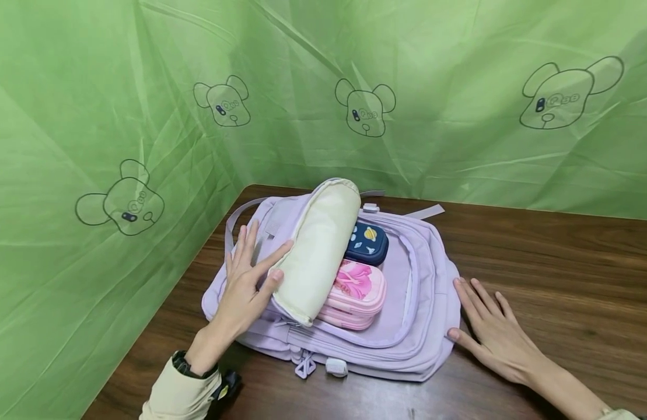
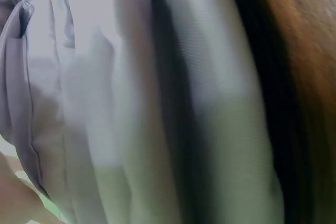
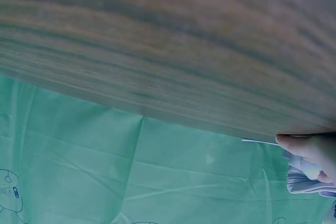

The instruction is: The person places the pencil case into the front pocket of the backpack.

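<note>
A lilac backpack lies flat on the wooden table with its main compartment unzipped. A cream pouch leans out of the opening, beside a pink flowered case and a dark blue case behind it. My left hand lies with straight fingers on the backpack's left side, its thumb and forefinger against the cream pouch. My right hand rests flat on the table, fingertips touching the backpack's right edge. The left wrist view shows only blurred lilac fabric. In the right wrist view the table's wood fills most of the frame, with a fingertip at the right edge.
Green cloth with bear drawings walls in the table at the back and left. Bare wood stretches to the right of the backpack. A zip pull and a white tag hang at the backpack's near edge.
</note>
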The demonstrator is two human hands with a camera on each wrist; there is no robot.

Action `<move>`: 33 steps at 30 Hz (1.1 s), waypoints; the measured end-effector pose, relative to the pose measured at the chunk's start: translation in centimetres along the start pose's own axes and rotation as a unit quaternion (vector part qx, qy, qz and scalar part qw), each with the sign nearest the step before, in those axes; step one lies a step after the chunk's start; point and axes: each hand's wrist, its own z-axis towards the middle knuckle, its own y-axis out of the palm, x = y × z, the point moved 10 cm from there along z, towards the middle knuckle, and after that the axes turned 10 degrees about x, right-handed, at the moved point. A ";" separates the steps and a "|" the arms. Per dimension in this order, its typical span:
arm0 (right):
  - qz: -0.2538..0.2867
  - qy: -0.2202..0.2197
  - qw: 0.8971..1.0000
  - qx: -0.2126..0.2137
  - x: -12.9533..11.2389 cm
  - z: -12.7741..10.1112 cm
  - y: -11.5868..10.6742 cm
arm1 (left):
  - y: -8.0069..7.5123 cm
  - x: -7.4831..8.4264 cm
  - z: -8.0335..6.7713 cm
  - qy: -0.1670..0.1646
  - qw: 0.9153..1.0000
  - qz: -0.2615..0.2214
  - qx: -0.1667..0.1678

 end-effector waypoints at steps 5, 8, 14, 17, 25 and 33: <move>0.001 -0.009 1.000 0.004 -0.2 0.0 -0.1 | 0.0 1.2 0.4 0.018 1.000 -0.007 0.006; 0.003 -0.007 1.000 0.005 -0.2 -0.1 -0.2 | 0.2 2.3 0.7 0.032 0.999 -0.012 0.001; 0.004 0.000 1.000 0.004 0.0 -0.1 -0.1 | 1.1 5.5 1.3 0.075 0.997 -0.002 -0.030; 0.005 -0.002 1.000 0.003 0.0 -0.1 0.0 | 1.5 6.9 1.5 0.091 0.995 0.006 -0.041; 0.006 -0.002 1.000 0.005 -0.1 0.0 0.0 | 2.7 9.3 1.3 0.128 0.990 0.037 -0.052; 0.007 -0.011 1.000 0.007 -0.1 0.0 -0.1 | 3.7 10.7 0.8 0.149 0.981 0.101 -0.074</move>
